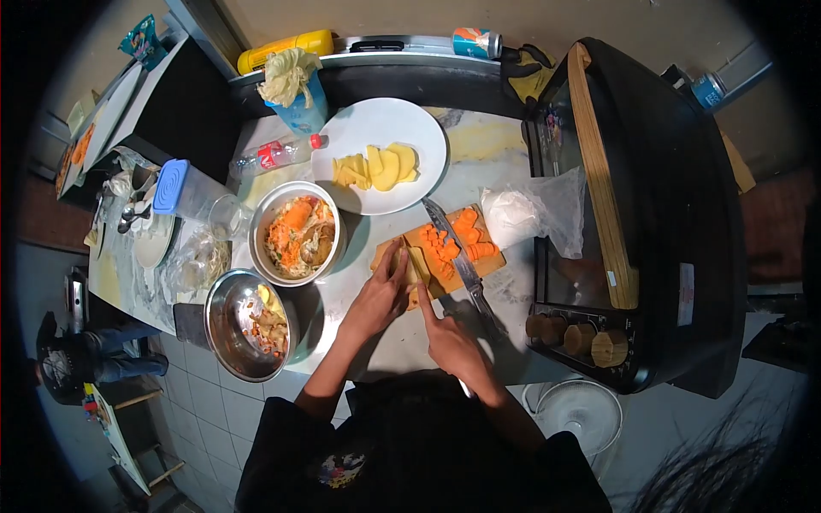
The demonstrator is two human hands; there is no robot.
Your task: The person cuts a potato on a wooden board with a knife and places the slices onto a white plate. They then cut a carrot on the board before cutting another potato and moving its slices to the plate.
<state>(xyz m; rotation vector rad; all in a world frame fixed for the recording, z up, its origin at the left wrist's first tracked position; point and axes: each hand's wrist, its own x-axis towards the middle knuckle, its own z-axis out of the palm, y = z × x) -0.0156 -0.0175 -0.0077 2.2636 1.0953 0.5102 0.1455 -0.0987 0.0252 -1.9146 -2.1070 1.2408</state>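
Observation:
My left hand (380,297) lies over pale yellow potato slices (417,267) at the left end of a wooden cutting board (492,263), its fingers pressed on them. With its index finger stretched out, my right hand (453,344) touches the near end of these slices; its other fingers are partly hidden. A large knife (462,263) rests across the board, its dark handle on the counter just right of my right hand. Chopped carrot pieces (440,248) lie on both sides of the blade.
Beyond the board stands a white plate (385,120) with potato slices. To the left are a white pot (297,275) of shredded vegetables and a steel bowl (215,329) of peelings. A bag of white powder (513,214) sits beside a black oven (667,214) on the right.

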